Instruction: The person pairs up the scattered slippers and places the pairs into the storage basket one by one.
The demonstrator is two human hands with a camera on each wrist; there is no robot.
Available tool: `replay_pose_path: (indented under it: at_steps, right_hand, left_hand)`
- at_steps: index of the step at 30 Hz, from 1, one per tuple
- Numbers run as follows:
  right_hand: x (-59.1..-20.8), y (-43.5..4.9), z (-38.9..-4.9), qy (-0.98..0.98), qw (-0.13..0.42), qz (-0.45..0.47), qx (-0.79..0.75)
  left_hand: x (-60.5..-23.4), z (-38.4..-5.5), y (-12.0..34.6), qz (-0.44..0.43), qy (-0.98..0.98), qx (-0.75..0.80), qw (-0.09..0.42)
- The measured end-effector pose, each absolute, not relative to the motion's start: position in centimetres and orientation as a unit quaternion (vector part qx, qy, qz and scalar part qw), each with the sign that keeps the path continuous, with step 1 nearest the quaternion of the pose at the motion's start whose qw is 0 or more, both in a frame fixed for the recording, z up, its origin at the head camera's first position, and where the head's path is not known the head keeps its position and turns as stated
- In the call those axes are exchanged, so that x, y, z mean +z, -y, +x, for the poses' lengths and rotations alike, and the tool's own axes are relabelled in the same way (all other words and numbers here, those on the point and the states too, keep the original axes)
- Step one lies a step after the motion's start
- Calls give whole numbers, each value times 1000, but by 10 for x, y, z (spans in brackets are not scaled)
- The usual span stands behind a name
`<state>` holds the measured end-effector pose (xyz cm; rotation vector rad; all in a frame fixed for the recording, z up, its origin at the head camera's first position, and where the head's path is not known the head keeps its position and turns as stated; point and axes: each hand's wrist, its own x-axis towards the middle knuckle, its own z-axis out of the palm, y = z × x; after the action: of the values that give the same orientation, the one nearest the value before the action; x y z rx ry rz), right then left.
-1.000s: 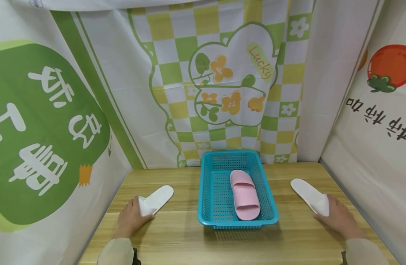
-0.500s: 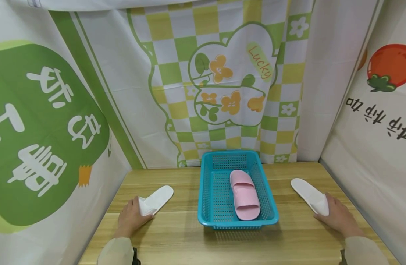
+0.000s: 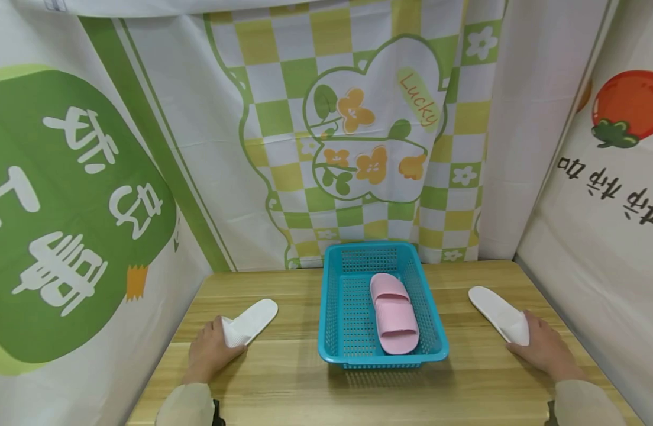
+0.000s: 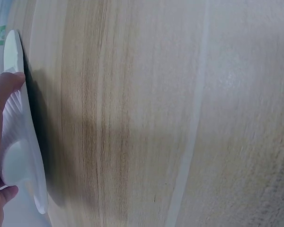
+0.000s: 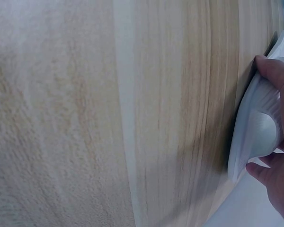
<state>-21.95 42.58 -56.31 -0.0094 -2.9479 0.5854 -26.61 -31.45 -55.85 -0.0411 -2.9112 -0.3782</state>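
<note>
A patterned cloth point(image 3: 284, 118) hangs beyond both hands, and the wooden table point(image 3: 284, 390) lies beneath them. The blue basket point(image 3: 380, 359) sits between the hands, well apart from each, and inside it, on the side nearer the right hand, lies a pink slipper point(image 3: 394, 316) with two bands across it. Both arms, in beige sleeves point(image 3: 186, 405), enter at the near edge and angle forward, set wide on either side of the basket. The left hand point(image 3: 209, 349) is palm down over the near end of a white slipper point(image 3: 254, 321), its fingers curled round the banded part; the sole runs out ahead of the hand, slanting inward. The right hand point(image 3: 547, 352) mirrors it, gripping the near end of the other white slipper point(image 3: 494, 309), whose far end also extends ahead and inward. On each side the thumb bears on the slipper edge facing the basket: the left thumb point(image 4: 7, 87) and the right thumb point(image 5: 277, 73). Shadow falls beside each sole; whether it rests fully on the wood cannot be told.
</note>
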Motion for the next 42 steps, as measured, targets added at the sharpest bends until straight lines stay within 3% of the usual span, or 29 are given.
replay_pose_path:
  at_steps: [42]
  right_hand:
    - [-552, -423, -216, 972, 115, -14, 207]
  left_hand:
    - [-545, -263, 312, -51, 978, -128, 157]
